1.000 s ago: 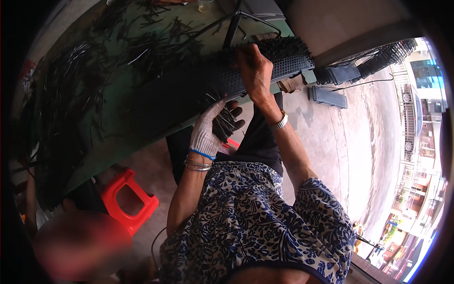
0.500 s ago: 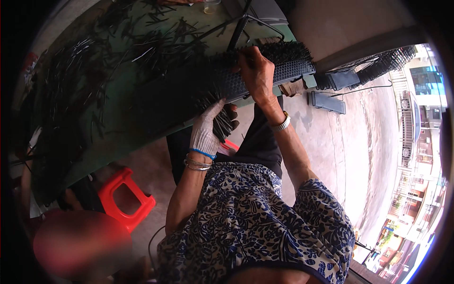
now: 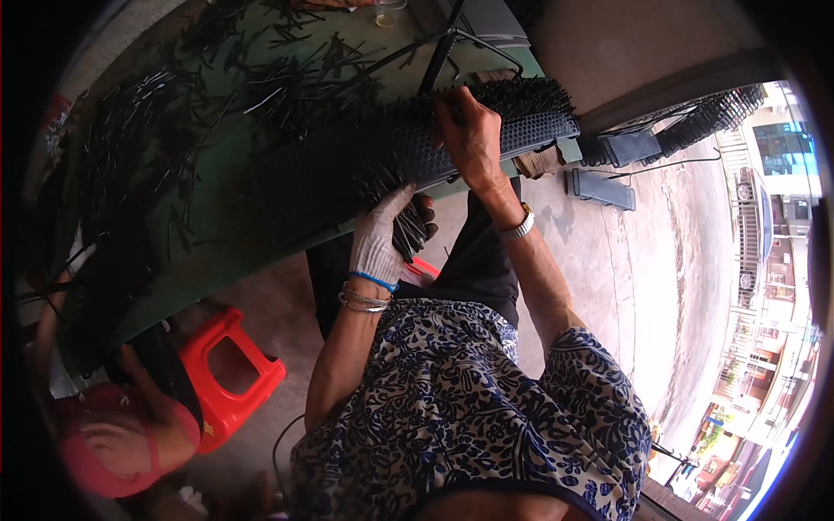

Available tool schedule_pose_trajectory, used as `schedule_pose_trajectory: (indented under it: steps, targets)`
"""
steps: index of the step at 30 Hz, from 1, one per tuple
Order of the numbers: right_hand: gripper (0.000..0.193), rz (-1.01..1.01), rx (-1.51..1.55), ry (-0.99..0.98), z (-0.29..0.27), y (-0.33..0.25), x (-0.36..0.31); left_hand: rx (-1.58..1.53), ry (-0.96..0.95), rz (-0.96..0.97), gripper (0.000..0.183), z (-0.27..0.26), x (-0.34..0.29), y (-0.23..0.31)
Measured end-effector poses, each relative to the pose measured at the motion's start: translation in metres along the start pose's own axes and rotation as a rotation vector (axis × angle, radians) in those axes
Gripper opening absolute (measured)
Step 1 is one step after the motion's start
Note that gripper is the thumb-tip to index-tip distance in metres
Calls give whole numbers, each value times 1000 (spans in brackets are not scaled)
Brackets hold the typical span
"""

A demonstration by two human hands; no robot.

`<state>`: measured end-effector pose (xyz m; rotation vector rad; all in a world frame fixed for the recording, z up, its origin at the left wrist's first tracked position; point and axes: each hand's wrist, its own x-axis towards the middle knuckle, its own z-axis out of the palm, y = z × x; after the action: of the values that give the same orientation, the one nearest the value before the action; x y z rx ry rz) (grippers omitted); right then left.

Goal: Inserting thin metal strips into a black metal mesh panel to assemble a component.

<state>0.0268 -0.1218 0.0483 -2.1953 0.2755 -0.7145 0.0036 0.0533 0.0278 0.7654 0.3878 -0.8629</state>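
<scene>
My left hand (image 3: 377,233), in a white knit glove with dark fingertips, is closed around a bundle of thin black sticks (image 3: 410,231). The bundle fans out at its upper end, by the near edge of a long black panel full of small holes (image 3: 532,130). Black sticks stand upright in dense rows along the panel's far side. My bare right hand (image 3: 473,143) is over the panel, right of the left hand. Its thumb and forefinger pinch close to the standing rows. What they hold, if anything, is too small to make out.
Loose black sticks (image 3: 156,91) lie scattered over the green table (image 3: 221,252). A black metal stand (image 3: 450,33) rises behind the panel. A red stool (image 3: 228,373) is at the lower left, beside a person in pink (image 3: 117,434). Grey trays (image 3: 601,188) lie on the floor to the right.
My right hand's fingers have shifted slightly at the rows of sticks. My left hand keeps its bundle in place. The person at the lower left has changed position, and an arm now shows there.
</scene>
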Motion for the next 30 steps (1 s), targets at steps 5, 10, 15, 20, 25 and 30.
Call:
schedule_pose_trajectory:
  steps: [5, 10, 15, 20, 25, 30]
  targets:
    - [10, -129, -147, 9, 10, 20, 6, -37, 28, -13, 14, 1, 2, -1]
    - [14, -165, -399, -12, 17, 16, 7, -46, 12, -5, 13, -2, 3, 0]
    - [18, -152, -515, 12, 16, 13, 3, -29, 18, 12, 13, 1, -2, 1]
    - [20, -160, -597, -23, 14, 12, 2, 1, 5, 27, 14, 1, -2, 1]
    - [22, -206, -582, 5, 14, 16, -1, -4, 10, 30, 13, 0, -2, 0]
    - [21, -160, -655, 2, 13, 13, -3, -10, 6, 16, 12, 0, -4, 1]
